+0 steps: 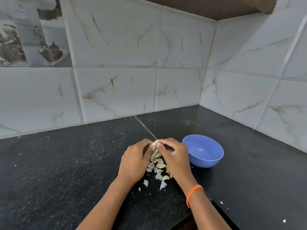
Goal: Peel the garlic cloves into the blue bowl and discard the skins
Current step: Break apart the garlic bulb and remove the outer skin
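Both hands meet over the black counter and hold one garlic clove (154, 145) between them. My left hand (135, 161) grips the clove from the left with curled fingers. My right hand (174, 156) pinches the clove's tip with thumb and forefinger. Pale, papery garlic skins (158, 170) lie scattered on the counter under and just in front of the hands. The blue bowl (203, 151) stands right of my right hand, upright, and its inside looks bare.
The black speckled counter (66, 171) runs into a corner of white marbled wall tiles (116, 90) at the back and right. An orange cord bracelet (193, 194) circles my right wrist. Small white flecks dot the counter at right.
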Available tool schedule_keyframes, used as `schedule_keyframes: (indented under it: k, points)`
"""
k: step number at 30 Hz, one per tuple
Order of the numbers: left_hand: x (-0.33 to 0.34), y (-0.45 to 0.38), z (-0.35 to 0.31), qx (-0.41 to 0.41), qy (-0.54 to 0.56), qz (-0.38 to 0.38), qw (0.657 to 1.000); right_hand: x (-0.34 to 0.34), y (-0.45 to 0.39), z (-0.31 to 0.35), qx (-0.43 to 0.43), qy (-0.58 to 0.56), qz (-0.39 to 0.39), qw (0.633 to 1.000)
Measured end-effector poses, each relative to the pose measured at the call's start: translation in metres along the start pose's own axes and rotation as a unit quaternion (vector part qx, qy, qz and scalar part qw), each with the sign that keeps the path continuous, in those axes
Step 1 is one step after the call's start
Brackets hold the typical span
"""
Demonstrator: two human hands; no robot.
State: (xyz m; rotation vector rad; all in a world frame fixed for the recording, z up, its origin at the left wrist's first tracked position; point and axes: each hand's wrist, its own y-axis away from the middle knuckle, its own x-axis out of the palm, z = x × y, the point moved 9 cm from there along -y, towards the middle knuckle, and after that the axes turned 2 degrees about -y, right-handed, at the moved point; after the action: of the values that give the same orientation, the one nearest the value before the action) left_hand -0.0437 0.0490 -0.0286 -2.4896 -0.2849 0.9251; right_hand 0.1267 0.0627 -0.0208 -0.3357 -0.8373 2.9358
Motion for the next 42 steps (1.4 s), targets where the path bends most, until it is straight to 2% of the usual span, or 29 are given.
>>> schedule_keyframes:
  k: [5,9,14,17,23,28,33,42]
  points:
    - [-0.003,0.006,-0.012,0.019,-0.006,-0.040,0.999,0.000,0.006,0.001,0.016,-0.052,-0.042,0.998]
    - [-0.003,0.006,-0.009,-0.001,0.031,-0.053,0.998,0.001,0.010,-0.005,0.044,-0.098,-0.050,0.993]
    - [-0.001,0.008,-0.010,-0.014,-0.003,-0.057,0.998,-0.002,0.015,-0.012,0.069,-0.093,-0.093,0.989]
    - [-0.006,0.008,-0.008,-0.045,-0.009,-0.091,0.995,-0.003,0.021,-0.006,0.046,-0.096,-0.140,0.984]
    - [-0.010,0.007,0.014,-0.118,0.142,-0.105,0.977,0.000,0.025,0.005,-0.013,-0.062,-0.143,0.988]
    - [-0.004,0.011,0.012,-0.149,0.247,-0.100,0.952,-0.003,0.027,0.002,0.015,-0.105,-0.135,0.985]
    - [0.002,0.012,0.015,-0.155,0.298,-0.084,0.938,-0.012,0.029,-0.003,0.033,-0.087,-0.134,0.987]
    - [0.011,0.011,0.015,-0.166,0.341,-0.037,0.924,-0.017,0.025,-0.007,0.014,0.016,-0.105,0.994]
